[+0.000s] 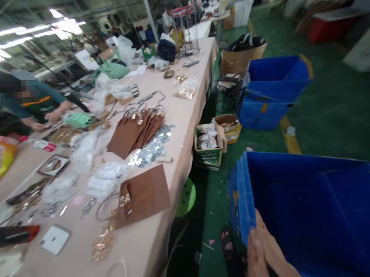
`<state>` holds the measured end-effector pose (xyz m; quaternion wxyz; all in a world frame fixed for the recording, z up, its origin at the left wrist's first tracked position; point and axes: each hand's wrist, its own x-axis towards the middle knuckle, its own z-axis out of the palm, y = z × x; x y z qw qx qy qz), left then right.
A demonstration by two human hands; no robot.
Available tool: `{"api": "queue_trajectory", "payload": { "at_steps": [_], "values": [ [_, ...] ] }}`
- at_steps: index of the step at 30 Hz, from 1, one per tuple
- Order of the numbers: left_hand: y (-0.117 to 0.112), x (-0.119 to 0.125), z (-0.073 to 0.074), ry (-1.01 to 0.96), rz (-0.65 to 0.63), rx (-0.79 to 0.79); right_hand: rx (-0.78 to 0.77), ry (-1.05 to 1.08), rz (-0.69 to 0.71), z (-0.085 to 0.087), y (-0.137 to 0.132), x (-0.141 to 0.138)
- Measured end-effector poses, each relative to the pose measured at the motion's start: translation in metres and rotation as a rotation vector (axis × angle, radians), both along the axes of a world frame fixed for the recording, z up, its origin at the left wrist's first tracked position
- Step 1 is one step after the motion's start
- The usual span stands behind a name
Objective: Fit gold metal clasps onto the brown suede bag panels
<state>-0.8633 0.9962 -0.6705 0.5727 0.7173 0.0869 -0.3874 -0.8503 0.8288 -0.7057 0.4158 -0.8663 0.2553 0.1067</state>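
Neither hand is really gripping anything, as far as I can tell: the left hand [257,263] and right hand [269,241] sit side by side, fingers flat and pressed together, up against the rim of a big blue bin [242,193]. The bin's on the green floor [215,258], right beside the long table [142,260], and takes up the bottom right of the view.

On the table, a bunch of brown bags [137,131] lies overlapped in a neat row, while one more brown bag [143,195] sits apart, closer in. Gold chain [104,242] lies loose just by that single bag, so that part looks less sorted than the row. Silver scraps [151,147] are spread beside the row. Down at the far left, a co-worker's hands [42,121] are busy at the table's other side.
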Motion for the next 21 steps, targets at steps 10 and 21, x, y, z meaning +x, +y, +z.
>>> {"api": "queue_trajectory", "payload": {
  "at_steps": [10,21],
  "values": [
    [-0.059,0.006,0.007,-0.145,-0.118,0.233,-0.467,0.002,-0.498,0.052,-0.099,-0.063],
    [-0.108,0.082,-0.006,-0.153,-0.429,0.332,-0.798,0.102,-0.803,0.032,-0.221,-0.114]
  ]
}}
